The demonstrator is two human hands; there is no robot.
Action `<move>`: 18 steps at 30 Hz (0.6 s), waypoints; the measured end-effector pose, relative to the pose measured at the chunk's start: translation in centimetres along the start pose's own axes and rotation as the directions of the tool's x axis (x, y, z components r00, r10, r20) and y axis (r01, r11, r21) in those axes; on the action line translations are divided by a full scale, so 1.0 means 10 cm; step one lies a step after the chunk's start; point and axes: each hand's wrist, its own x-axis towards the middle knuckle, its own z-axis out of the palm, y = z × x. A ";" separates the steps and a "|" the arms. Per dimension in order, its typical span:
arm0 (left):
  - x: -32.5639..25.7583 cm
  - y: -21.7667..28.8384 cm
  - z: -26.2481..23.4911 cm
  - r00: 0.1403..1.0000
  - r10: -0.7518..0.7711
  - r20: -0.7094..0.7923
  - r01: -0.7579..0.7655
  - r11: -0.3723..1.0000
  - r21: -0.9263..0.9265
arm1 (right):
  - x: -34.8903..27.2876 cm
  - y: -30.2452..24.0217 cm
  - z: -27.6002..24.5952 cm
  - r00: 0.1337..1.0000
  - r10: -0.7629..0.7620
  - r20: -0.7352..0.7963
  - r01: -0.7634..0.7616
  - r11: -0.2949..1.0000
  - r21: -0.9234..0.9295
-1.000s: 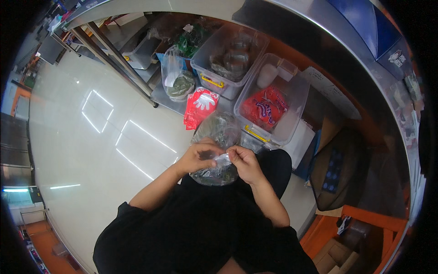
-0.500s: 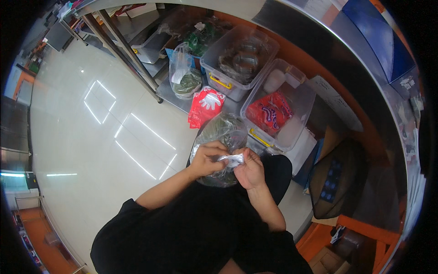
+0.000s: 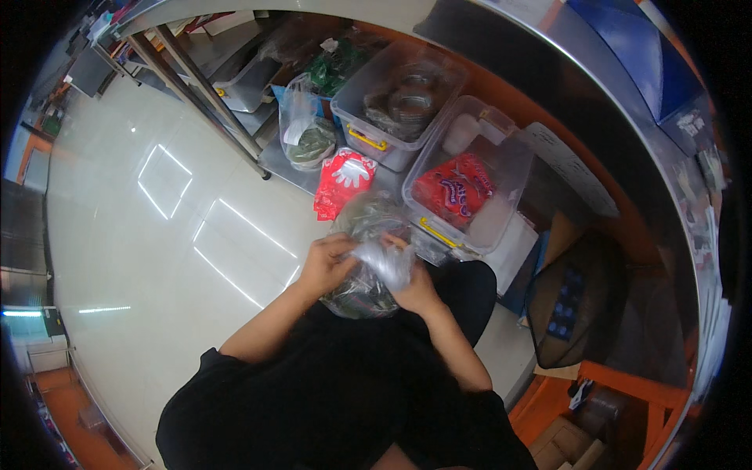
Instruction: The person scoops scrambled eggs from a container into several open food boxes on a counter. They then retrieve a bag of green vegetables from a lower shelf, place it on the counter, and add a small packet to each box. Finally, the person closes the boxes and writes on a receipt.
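Observation:
My left hand (image 3: 326,265) pinches one edge of a small clear plastic bag (image 3: 385,265), fingers and thumb closed on it. On the other side, my right hand (image 3: 417,291) grips the same plastic, its fingers partly hidden behind the shiny film. The film looks blurred and more spread out. Beneath both hands, at my lap, rests a large clear bag (image 3: 362,211) with dark greenish contents that I cannot make out. Just beyond it lies a red packet (image 3: 343,182) with a white glove pictured on it.
A clear bin (image 3: 507,174) with a red packet (image 3: 457,188) stands to the right. Behind it is another bin (image 3: 368,119) of round dark containers. A tied bag of green contents (image 3: 309,145) sits on the low metal shelf. At right stands a dark mesh cover (image 3: 580,301).
The crumpled plastic between my hands has opened out into a wider, looser sheet. My left hand has shifted slightly left, and the whole view has moved a little.

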 end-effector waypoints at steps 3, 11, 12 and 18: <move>0.01 0.01 -0.09 0.999 0.035 -0.034 -0.037 0.998 -0.048 | 0.01 0.02 0.01 0.999 -0.043 0.032 0.048 0.981 -0.189; 0.20 -0.17 -0.56 0.844 -0.288 -0.452 0.146 0.935 -0.324 | -0.08 -0.09 -0.45 0.827 -0.001 -0.562 -0.117 0.978 -0.173; 0.22 -0.18 -0.58 0.844 -0.291 -0.451 0.094 0.908 -0.409 | -0.10 -0.03 -0.49 0.805 0.084 -0.587 -0.161 0.984 -0.081; 0.35 0.07 -0.47 0.919 -0.249 -0.306 0.085 0.883 -0.462 | 0.05 -0.12 -0.66 0.764 0.061 -0.643 -0.155 0.984 -0.092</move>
